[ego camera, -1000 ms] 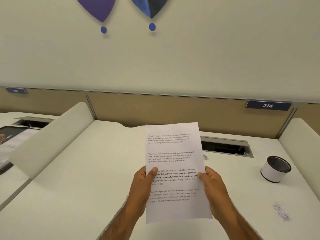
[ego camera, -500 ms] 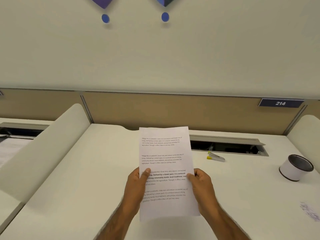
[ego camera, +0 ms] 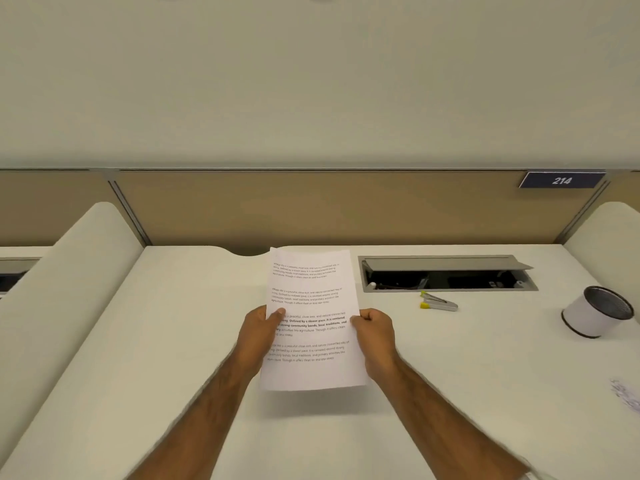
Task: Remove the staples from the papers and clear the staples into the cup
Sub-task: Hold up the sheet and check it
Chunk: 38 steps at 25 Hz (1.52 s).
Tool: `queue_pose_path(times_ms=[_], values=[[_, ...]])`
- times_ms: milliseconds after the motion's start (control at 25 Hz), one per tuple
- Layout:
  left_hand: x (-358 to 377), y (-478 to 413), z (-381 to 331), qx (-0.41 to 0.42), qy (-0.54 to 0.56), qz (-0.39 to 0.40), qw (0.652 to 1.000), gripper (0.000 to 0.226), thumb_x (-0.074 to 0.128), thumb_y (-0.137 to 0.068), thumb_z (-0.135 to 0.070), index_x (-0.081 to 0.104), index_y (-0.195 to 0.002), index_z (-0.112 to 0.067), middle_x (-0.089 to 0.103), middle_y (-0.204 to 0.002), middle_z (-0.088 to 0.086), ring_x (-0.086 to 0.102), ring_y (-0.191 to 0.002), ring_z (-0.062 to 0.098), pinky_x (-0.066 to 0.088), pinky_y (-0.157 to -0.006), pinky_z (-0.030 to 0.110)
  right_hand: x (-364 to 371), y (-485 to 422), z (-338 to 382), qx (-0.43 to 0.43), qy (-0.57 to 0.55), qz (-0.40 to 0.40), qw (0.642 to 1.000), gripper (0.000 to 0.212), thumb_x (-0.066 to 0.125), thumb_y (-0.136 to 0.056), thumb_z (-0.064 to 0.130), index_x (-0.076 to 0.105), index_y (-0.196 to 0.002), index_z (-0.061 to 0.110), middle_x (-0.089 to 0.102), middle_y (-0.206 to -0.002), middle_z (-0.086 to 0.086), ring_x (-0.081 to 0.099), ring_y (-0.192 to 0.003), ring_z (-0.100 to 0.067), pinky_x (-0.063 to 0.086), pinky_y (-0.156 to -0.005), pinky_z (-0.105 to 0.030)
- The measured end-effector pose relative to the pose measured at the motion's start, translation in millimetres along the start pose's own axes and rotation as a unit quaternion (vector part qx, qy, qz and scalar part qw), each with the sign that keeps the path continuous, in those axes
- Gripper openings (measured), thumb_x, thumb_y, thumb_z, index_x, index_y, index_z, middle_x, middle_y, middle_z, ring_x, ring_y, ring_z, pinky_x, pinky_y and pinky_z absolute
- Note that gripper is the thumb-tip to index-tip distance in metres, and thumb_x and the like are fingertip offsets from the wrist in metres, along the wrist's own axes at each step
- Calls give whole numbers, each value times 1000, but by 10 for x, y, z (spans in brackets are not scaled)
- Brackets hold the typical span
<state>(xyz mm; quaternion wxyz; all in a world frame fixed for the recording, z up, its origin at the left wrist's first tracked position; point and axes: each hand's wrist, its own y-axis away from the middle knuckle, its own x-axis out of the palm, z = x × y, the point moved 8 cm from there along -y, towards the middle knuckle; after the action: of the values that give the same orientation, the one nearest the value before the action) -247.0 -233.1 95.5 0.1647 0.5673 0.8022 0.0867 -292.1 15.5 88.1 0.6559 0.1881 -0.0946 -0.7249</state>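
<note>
the papers, a printed sheet or sheets with four blocks of text, are held up off the white desk near its middle, facing the camera. the left hand grasps the left edge, thumb pressed flat on the front of the page and the other fingers behind it. the right hand grasps the right edge, fingers curled round it with the thumb on top. how many sheets there are, and whether a staple sits in them, is too small to tell.

well to the right, near the desk's right divider, stands the cup: white wall, dark rim and base, upright. its inside looks dark, and what it holds cannot be made out.

between the papers and the cup, a grey staple remover with yellow tips lies on the desk, just in front of the cable recess. the recess lid is tipped up at the back; inside is dark, with cables and a small white piece at the left end.

a patch of purplish marks shows on the desk at the right edge. on the tan partition behind, a dark plate reads 214.
</note>
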Motion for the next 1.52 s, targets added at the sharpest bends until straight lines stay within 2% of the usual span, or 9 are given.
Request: queue_pose_path(times_ms=[320,560,720,920,1040,1120,1280,1400,1520], values=[[118,-820,358,-22,-23,-9,999,19,66,-100,-18,70,-118,-11,77,-114,6,76,-95,25,62,-86,41,201,-738,-158,26,28,-39,998,14,54,-88,1,61,-76,5,64,-74,-7,52,-65,-20,42,-60,-28],[132,-1073,482,-17,-73,-36,997,28,64,-100,-15,66,-127,-12,73,-120,6,70,-106,26,57,-89,37,322,-1102,-230,26,78,-41,996,9,59,-86,4,67,-81,1,68,-80,-6,59,-70,-21,48,-64,-28],[108,-1176,572,-24,-112,-39,993,26,64,-100,-15,64,-126,-11,73,-120,9,70,-100,25,56,-83,33,337,-1201,-238,21,111,-45,993,9,60,-85,5,67,-80,8,69,-81,-4,59,-67,-18,44,-54,-22],[153,-1202,543,-13,-170,-40,985,34,63,-101,-14,60,-135,-9,70,-126,10,63,-99,20,49,-81,27,303,-1262,-338,27,137,-45,989,13,58,-84,3,70,-88,6,73,-92,-7,70,-84,-26,53,-65,-26],[141,-1195,536,4,-195,-46,980,45,63,-101,-20,54,-144,-13,67,-132,8,66,-109,24,53,-93,32,298,-1230,-307,11,173,-34,984,20,55,-86,4,69,-99,8,71,-101,-4,66,-87,-22,49,-67,-25],[137,-1156,541,17,-247,-54,967,47,60,-100,-28,51,-145,-18,63,-137,6,64,-118,26,53,-101,41,314,-1188,-228,-43,273,-28,961,27,55,-90,9,66,-114,9,65,-113,-5,62,-101,-23,49,-83,-29],[238,-944,441,84,-372,-96,919,49,52,-105,-33,45,-150,-13,49,-147,8,49,-131,30,43,-108,45,545,-1006,-186,-199,495,23,846,43,49,-98,31,53,-135,10,50,-140,-10,43,-131,-27,39,-107,-39],[387,-883,545,112,-414,-53,902,62,41,-108,-44,28,-161,-13,27,-169,9,28,-154,28,21,-127,41,694,-936,-410,-213,568,86,790,68,35,-100,54,27,-154,13,16,-164,-8,12,-151,-27,15,-122,-45],[457,-881,754,120,-465,-2,877,71,28,-109,-52,3,-166,-16,-3,-175,4,-3,-161,23,-4,-129,38,702,-898,-520,-208,586,105,776,78,24,-98,63,5,-158,17,-6,-167,-4,-5,-153,-25,3,-124,-48]])
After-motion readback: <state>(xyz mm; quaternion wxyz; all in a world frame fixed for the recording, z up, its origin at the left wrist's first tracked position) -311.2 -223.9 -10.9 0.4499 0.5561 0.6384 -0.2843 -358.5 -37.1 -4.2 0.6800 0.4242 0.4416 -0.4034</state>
